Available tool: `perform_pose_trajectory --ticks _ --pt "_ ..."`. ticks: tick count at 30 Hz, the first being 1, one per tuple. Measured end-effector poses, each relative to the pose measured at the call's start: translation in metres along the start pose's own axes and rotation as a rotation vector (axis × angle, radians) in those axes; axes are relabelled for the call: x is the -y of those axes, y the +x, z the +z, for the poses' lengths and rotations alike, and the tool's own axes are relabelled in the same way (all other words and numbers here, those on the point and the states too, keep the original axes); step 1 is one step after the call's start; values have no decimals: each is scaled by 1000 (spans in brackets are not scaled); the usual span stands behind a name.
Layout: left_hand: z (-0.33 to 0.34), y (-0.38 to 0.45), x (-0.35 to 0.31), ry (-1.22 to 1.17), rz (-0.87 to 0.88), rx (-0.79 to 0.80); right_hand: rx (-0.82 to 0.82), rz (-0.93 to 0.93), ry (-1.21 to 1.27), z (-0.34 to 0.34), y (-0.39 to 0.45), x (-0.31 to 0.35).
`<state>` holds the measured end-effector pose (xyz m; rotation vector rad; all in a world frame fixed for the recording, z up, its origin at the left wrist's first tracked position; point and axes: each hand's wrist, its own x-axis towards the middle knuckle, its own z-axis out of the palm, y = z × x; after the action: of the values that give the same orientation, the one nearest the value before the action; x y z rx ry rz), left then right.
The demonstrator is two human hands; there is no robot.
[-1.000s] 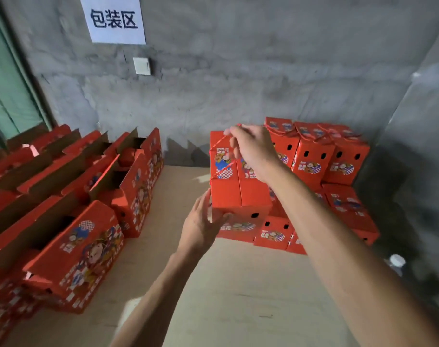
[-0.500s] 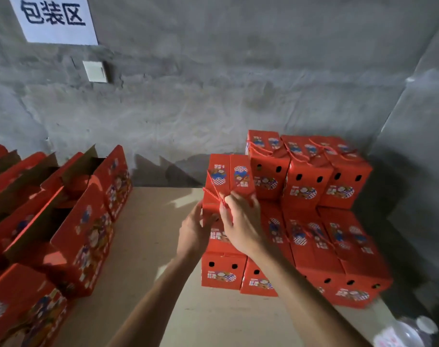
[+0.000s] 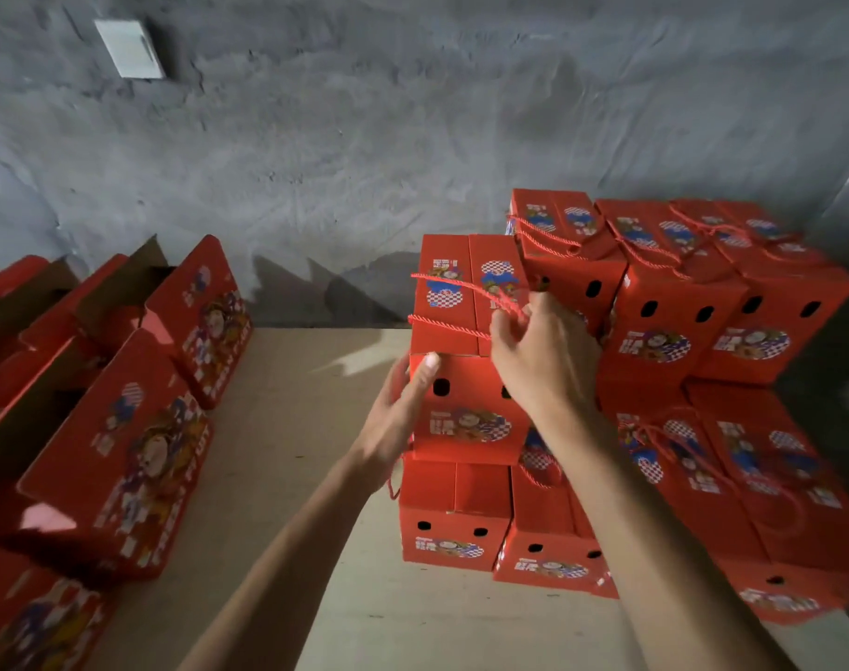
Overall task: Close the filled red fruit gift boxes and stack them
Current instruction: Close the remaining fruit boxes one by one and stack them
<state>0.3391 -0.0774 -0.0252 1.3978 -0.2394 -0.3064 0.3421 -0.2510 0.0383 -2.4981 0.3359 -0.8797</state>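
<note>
A closed red gift box (image 3: 466, 370) with red rope handles sits on top of another closed box (image 3: 454, 520), in the second layer of the stack (image 3: 679, 331) of closed boxes at the right. My left hand (image 3: 398, 418) rests against the box's left side with straight fingers and its thumb on the front corner. My right hand (image 3: 543, 355) is over the box's top right edge, its fingers loosely curled at the rope handle (image 3: 466, 293); whether they still pinch the rope is unclear.
Several open red boxes (image 3: 122, 428) with raised flaps stand in rows on the left of the cardboard-covered surface (image 3: 291, 452). A grey concrete wall (image 3: 412, 113) with a white switch plate (image 3: 129, 48) runs behind. Bare surface lies between the two groups.
The box was carried in the air by its rope, then lowered onto the stack's front left box. My view has moved closer and to the right.
</note>
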Motion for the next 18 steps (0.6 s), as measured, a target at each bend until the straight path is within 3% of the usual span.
perform_pose_trajectory --ticks 2,4,9,15,18 --pt "4 6 3 -53 -42 3 218 287 274 -2 11 -12" --pt "11 9 5 -123 -52 -5 317 413 564 -1 15 -18" --pt "17 12 0 -120 55 -125 287 322 536 7 11 -12" --pt "-8 51 -57 37 198 -85 168 225 564 19 30 0" --pt "-9 88 -61 -42 172 -134 78 155 528 27 64 9"
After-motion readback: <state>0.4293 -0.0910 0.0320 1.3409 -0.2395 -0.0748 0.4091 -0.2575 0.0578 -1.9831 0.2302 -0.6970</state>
